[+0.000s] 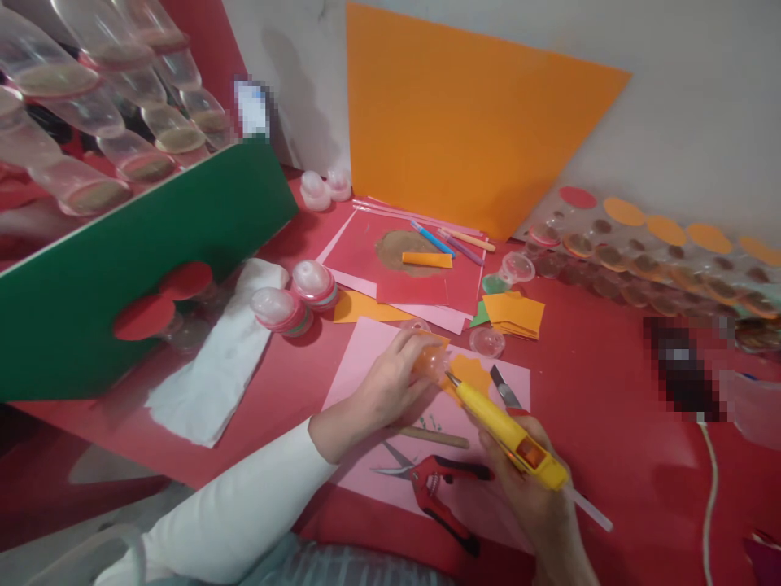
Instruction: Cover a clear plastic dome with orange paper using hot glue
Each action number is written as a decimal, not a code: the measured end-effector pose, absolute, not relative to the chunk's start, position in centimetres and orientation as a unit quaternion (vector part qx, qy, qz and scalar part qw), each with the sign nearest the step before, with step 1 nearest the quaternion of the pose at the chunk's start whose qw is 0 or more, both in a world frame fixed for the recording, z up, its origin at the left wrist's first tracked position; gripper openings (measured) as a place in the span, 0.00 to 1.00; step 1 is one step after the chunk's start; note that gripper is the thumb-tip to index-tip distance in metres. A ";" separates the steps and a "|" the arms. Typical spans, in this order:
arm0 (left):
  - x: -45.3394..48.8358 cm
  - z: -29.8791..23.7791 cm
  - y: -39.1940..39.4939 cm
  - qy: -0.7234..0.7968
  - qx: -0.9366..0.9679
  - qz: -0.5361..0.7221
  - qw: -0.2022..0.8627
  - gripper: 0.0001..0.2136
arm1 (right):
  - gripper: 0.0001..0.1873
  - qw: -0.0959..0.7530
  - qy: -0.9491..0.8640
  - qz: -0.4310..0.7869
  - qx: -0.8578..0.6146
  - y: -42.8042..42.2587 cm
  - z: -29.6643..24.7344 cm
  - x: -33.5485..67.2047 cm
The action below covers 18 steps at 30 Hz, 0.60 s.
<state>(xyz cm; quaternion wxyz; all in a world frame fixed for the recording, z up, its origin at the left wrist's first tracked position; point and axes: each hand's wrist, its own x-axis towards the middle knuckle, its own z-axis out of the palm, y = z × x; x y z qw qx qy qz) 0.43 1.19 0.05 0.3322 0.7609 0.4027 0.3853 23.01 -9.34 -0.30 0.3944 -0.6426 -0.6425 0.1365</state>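
Observation:
My left hand (390, 382) is closed around a small clear plastic cup (432, 364), with orange paper (473, 376) behind and beneath it. In my right hand (530, 480) is a yellow hot glue gun (506, 431), a clear glue stick (591, 509) poking out of its back. Its nozzle points at the cup's edge; whether they touch I cannot tell. A craft knife (505, 387) lies just beyond my right fingers. Below my hands, red-handled snips (434, 482) and a brown stick (434, 437) rest on pink paper (366, 358).
On the left stands a green board (201, 220), near a white cloth (211, 366) and domed cups (281, 311). Markers (433, 238) lie on red sheets (347, 244). Orange paper squares (516, 313) are stacked right of centre. Rows of cups (647, 264) and a cable (708, 496) occupy the right.

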 end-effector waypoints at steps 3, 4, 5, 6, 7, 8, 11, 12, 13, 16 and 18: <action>0.4 -0.1 1.2 0.399 0.762 0.387 0.333 0.19 | 0.21 0.393 -0.654 0.138 -0.632 -9.2 0.0 23.0; 0.4 -0.1 1.2 0.399 0.762 0.388 0.331 0.20 | 0.21 0.393 -0.653 0.141 -0.632 -9.2 0.0 23.0; 0.4 -0.1 1.2 0.399 0.762 0.389 0.330 0.20 | 0.21 0.393 -0.652 0.146 -0.632 -9.2 -0.1 23.1; 0.4 -0.1 1.2 0.398 0.763 0.390 0.329 0.20 | 0.20 0.392 -0.651 0.152 -0.632 -9.3 -0.2 23.1; 0.4 -0.1 1.2 0.396 0.764 0.391 0.328 0.19 | 0.20 0.391 -0.649 0.158 -0.633 -9.3 -0.4 23.2; 0.3 -0.1 1.2 0.394 0.764 0.392 0.327 0.19 | 0.20 0.390 -0.648 0.161 -0.634 -9.4 -0.6 23.3; 0.3 0.0 1.3 0.394 0.763 0.396 0.325 0.19 | 0.20 0.385 -0.652 0.162 -0.633 -9.5 -1.0 23.4; 0.3 0.0 1.3 0.396 0.761 0.397 0.325 0.19 | 0.20 0.383 -0.650 0.161 -0.636 -9.6 -1.0 23.4; 0.4 0.0 1.3 0.399 0.760 0.396 0.327 0.19 | 0.21 0.383 -0.647 0.160 -0.640 -9.6 -0.9 23.3; 0.4 -0.1 1.2 0.403 0.757 0.387 0.338 0.20 | 0.23 0.387 -0.631 0.161 -0.653 -9.6 -0.3 23.0; 0.4 0.0 1.2 0.406 0.756 0.382 0.343 0.21 | 0.23 0.388 -0.619 0.167 -0.662 -9.6 0.0 22.7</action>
